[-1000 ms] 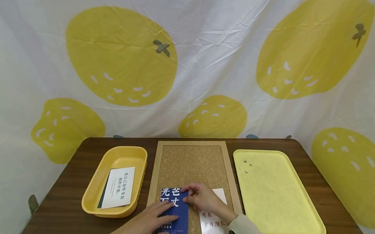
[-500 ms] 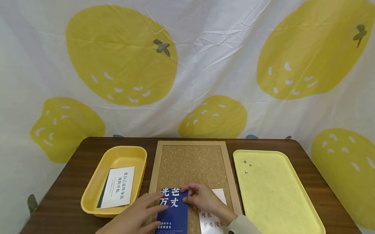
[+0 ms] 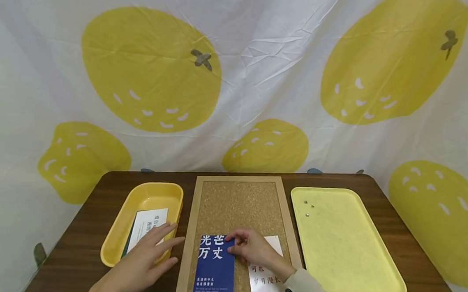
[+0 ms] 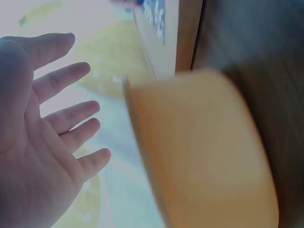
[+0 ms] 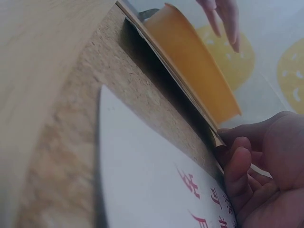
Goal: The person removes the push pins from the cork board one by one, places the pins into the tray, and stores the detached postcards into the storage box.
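Note:
My left hand (image 3: 142, 258), fingers spread, is over the near right rim of the yellow plastic basin (image 3: 112, 236), holding nothing. Inside the basin a white printed card (image 3: 146, 223) lies over a dark green one, partly hidden by that hand. A blue card (image 3: 214, 268) with white characters lies on the framed corkboard (image 3: 239, 203). At its top right corner my right hand (image 3: 252, 248) pinches a small gold thumbtack (image 5: 217, 139) between thumb and index finger. The right wrist covers part of a white card (image 3: 264, 288) with red characters on the board.
A pale yellow tray (image 3: 348, 244) stands right of the corkboard, with several small metal tacks (image 3: 307, 215) near its far left corner. All rest on a dark wooden table (image 3: 90, 226). Behind hangs a white cloth (image 3: 261, 77) printed with lemons.
My left hand has lifted off the blue card and moved left over the basin, uncovering the card. The right hand has stayed at the card's top right corner.

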The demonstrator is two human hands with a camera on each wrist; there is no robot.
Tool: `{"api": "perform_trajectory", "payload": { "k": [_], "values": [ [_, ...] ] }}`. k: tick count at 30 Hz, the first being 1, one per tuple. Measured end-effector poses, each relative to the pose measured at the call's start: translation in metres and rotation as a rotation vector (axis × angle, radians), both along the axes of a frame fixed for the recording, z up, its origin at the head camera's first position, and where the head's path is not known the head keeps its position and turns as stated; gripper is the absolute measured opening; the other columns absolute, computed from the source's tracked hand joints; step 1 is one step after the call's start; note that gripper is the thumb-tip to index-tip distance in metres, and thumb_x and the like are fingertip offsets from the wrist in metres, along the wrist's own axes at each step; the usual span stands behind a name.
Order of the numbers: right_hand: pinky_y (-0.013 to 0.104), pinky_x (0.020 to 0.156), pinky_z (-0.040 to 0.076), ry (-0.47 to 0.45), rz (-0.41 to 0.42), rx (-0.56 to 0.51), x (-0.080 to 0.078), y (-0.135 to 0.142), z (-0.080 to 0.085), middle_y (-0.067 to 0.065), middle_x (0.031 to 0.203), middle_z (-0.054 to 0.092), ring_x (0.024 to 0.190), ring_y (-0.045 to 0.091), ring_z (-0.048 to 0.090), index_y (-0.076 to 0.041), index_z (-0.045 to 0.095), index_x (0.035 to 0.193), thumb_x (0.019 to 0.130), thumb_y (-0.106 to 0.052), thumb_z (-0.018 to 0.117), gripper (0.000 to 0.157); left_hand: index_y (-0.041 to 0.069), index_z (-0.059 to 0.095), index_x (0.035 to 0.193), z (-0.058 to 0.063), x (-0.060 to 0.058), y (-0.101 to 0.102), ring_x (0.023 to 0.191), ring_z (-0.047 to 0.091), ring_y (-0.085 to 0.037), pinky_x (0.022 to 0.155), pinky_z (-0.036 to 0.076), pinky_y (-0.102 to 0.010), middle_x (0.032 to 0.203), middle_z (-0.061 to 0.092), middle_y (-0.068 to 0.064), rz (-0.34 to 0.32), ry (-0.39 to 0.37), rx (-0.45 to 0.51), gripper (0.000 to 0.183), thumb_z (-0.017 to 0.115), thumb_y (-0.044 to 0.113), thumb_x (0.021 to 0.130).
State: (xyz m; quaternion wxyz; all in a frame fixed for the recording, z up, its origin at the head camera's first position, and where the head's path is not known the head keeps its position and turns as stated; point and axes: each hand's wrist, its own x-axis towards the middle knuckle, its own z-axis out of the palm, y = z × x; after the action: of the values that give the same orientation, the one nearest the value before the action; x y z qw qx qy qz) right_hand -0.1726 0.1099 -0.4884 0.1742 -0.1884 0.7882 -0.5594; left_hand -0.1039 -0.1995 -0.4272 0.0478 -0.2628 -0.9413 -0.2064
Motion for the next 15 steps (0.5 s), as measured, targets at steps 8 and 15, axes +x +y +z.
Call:
{"api": "perform_trajectory", "payload": {
  "k": [8, 15],
  "values": [
    [0.018, 0.039, 0.038, -0.004, 0.003, 0.003, -0.002, 0.000, -0.004, 0.000, 0.075, 0.053, 0.047, 0.008, 0.048, -0.004, 0.070, 0.109, 0.088, -0.002, 0.071, 0.022, 0.018, 0.064, 0.130, 0.008, -0.009, -0.036, 0.141, 0.032, -0.043, 0.104, 0.034, -0.068, 0.154, 0.038, -0.016, 0.082, 0.052, 0.095, 0.039, 0.071, 0.025, 0.092],
    [0.017, 0.039, 0.038, 0.002, 0.007, 0.011, -0.002, 0.000, -0.005, 0.000, 0.075, 0.053, 0.047, 0.008, 0.048, -0.005, 0.070, 0.109, 0.088, -0.003, 0.071, 0.021, 0.017, 0.064, 0.130, 0.000, -0.016, -0.068, 0.142, 0.025, -0.049, 0.101, 0.030, -0.074, 0.157, 0.030, -0.022, 0.171, -0.024, 0.197, 0.038, 0.070, 0.026, 0.093]
  ]
}}
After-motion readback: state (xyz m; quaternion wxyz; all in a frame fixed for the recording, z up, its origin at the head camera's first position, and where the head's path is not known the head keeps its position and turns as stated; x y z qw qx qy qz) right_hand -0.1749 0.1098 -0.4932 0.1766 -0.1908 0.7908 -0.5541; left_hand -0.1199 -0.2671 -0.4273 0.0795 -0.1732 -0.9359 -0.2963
